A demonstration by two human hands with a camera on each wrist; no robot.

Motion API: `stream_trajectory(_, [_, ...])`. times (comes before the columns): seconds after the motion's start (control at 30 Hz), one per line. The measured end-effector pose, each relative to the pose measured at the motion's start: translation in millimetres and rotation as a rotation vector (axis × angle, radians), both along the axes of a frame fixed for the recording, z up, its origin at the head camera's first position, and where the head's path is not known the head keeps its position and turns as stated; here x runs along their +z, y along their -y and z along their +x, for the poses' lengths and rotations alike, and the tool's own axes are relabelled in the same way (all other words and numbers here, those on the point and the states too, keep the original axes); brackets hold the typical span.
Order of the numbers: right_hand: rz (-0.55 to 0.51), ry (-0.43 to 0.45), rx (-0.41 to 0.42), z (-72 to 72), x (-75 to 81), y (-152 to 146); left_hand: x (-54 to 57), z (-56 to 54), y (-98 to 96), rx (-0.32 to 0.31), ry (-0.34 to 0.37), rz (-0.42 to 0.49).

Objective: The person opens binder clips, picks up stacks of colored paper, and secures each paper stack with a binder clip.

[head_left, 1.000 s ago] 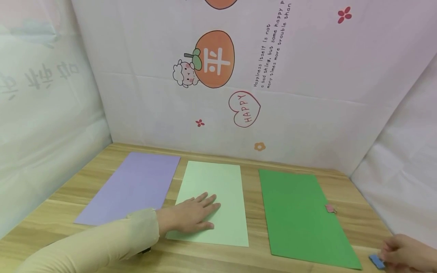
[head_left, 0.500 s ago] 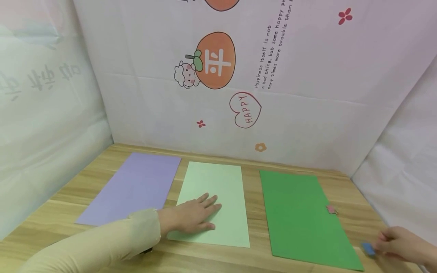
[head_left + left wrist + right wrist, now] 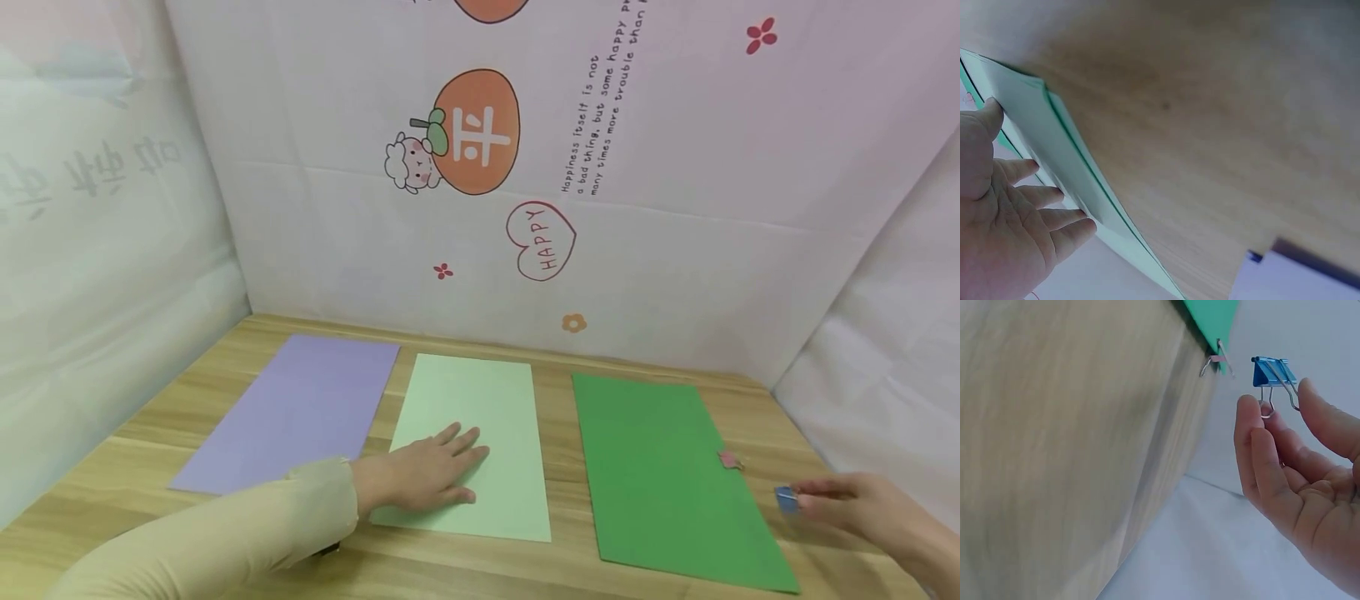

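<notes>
My left hand rests palm down on a pale green sheet, fingers spread. In the left wrist view the fingertips touch the sheet, which shows layered edges. My right hand pinches a blue binder clip by its wire handles, to the right of a dark green sheet. From the right wrist view, the thumb is on one side of the blue clip and the fingers on the other, its body pointing away from the palm. A pink binder clip grips the dark green sheet's right edge.
A purple sheet lies to the left on the wooden table. A small black object is partly hidden under the left sleeve. Printed white cloth hangs behind, and plain cloth borders the right side.
The right hand has carried the blue binder clip away from the table's front and slightly left, closer to the pink clip. The left hand stays on the pale green sheet.
</notes>
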State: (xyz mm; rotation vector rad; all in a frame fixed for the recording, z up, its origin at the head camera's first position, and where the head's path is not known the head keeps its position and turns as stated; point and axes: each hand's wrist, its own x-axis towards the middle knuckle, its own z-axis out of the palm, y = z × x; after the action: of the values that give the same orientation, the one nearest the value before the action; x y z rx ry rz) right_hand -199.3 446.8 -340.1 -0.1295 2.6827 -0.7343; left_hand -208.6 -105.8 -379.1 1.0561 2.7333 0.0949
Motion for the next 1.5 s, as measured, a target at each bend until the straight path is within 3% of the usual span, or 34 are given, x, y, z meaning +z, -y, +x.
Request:
stream_trajectory(0.27, [-0.109,-0.072,-0.005,-2.3,8.9,12,0.0,-0.4,-1.1,-0.014,-0.009,-0.001])
stream_trajectory(0.47, [-0.15,-0.208,-0.018,-4.8,18.9,35,-0.6,-0.1,-1.0,-0.004,0.006,0.008])
stream_trajectory(0.63, [-0.157,-0.189,-0.028,-7.7,34.2,60,-0.4,-1.4,-0.4,0.003,0.012,0.013])
stream_trajectory(1.13, [-0.736,-0.172,0.028,-23.8,54.4,116,-1.1,-0.6,-1.9,0.007,0.017,0.015])
stream_trajectory(1.5, [-0.892,-0.189,0.089,-29.6,60.9,147,-4.2,-3.1,-0.6,0.001,0.02,0.019])
